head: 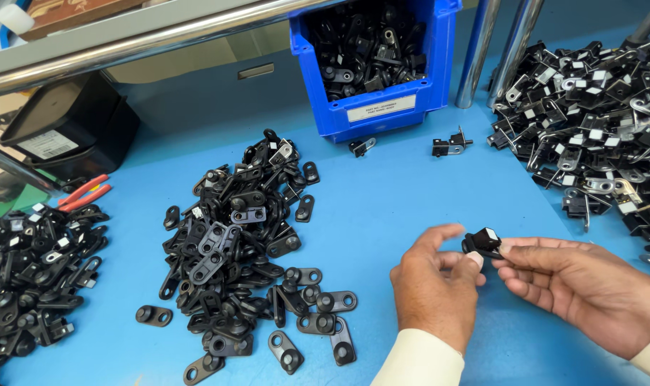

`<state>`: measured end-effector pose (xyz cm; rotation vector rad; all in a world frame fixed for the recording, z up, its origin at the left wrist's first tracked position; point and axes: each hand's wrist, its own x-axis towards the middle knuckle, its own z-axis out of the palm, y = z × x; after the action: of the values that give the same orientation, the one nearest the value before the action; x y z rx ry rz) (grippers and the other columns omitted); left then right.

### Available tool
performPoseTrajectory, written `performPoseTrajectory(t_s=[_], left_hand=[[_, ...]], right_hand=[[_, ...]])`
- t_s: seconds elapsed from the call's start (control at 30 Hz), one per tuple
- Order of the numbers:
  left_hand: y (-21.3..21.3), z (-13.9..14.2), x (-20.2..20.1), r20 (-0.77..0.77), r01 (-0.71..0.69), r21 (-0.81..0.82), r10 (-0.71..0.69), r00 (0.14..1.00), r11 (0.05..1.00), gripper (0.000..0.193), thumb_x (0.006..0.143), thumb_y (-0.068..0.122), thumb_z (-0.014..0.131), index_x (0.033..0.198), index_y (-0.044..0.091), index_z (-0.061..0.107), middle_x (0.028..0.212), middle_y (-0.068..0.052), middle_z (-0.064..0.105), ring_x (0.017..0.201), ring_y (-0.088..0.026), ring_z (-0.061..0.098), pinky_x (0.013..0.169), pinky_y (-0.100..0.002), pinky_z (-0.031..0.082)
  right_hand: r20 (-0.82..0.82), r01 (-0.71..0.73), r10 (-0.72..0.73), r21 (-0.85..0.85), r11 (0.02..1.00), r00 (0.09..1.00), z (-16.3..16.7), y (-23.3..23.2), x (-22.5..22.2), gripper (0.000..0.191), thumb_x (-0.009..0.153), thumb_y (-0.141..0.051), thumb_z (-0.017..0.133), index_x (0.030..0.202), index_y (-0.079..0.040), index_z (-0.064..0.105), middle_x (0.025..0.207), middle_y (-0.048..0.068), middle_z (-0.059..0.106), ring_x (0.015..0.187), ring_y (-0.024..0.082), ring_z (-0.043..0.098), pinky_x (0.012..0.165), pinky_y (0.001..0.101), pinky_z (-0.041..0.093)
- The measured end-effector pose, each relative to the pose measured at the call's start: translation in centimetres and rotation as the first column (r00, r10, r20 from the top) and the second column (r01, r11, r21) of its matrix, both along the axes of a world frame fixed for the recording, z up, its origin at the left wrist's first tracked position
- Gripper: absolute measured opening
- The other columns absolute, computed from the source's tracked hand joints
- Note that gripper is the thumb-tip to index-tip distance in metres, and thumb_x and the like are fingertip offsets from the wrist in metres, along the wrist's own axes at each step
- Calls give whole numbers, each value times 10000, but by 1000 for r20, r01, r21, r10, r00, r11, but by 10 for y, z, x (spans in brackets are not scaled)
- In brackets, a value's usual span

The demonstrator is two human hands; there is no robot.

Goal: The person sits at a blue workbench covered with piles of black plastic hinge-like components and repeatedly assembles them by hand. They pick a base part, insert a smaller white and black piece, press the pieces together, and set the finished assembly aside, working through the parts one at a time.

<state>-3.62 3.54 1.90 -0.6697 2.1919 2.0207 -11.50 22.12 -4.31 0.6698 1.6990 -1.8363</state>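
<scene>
My left hand (433, 286) and right hand (578, 286) pinch together one small black part (482, 241), fingers closed on its two ends, so I think it stays steady for looking. It hangs above the blue tabletop (396, 207), right of the middle pile of black brackets (246, 250). Behind this pile stands the blue bin (371, 111), full of similar parts.
</scene>
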Motion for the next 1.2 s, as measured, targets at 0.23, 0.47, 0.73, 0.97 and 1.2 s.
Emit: performPoseTrajectory(t_s=[0.23, 0.47, 0.73, 0.97, 1.2], left_hand=[[-5, 0, 5, -168, -43, -238, 2, 986, 970, 296, 861, 99, 741, 1156, 83, 727, 989, -104, 756, 782, -184, 746, 683, -325, 608], [-20, -1, 11, -106, -67, -167, 49, 993, 984, 207, 882, 77, 708, 1086, 87, 745, 953, -100, 788, 793, -175, 773, 706, -310, 620], [-40, 0, 21, 15, -94, -338, 105, 994, 936, 201, 875, 127, 768, 1076, 120, 773, 955, -103, 781, 801, -201, 725, 742, -345, 580], [-51, 4, 20, -44, -257, -204, 254, 966, 944, 404, 875, 108, 746, 1269, 127, 663, 1101, -4, 738, 820, -147, 751, 755, -319, 616], [-61, 2, 27, -10, -205, -246, 209, 978, 947, 198, 888, 88, 685, 1074, 113, 749, 991, -44, 783, 820, -179, 772, 763, -317, 610]], right_hand=[[-53, -71, 67, -89, 993, 996, -1, -5, -2, 325, 1055, -181, 621, 1281, 49, 662, 1055, 128, 692, 938, 201, 669, 832, 360, 580], [-53, -154, 154, 8, 988, 987, 2, -31, -6, 274, 1063, -137, 566, 1254, 39, 652, 1028, 145, 677, 915, 215, 681, 829, 368, 591], [-132, -474, 502, 194, 859, 855, 12, -61, -27, 197, 989, -131, 659, 1115, 20, 675, 826, 179, 731, 700, 250, 699, 648, 371, 596], [-750, -395, 378, 169, 903, 543, 94, -118, -152, 106, 980, -86, 660, 1073, -40, 640, 943, 73, 739, 825, 186, 742, 730, 319, 627], [-554, 171, 811, 832, 528, 188, 34, -74, -164, 236, 1021, -160, 703, 1242, -84, 738, 1080, 176, 739, 934, 315, 729, 857, 456, 607]])
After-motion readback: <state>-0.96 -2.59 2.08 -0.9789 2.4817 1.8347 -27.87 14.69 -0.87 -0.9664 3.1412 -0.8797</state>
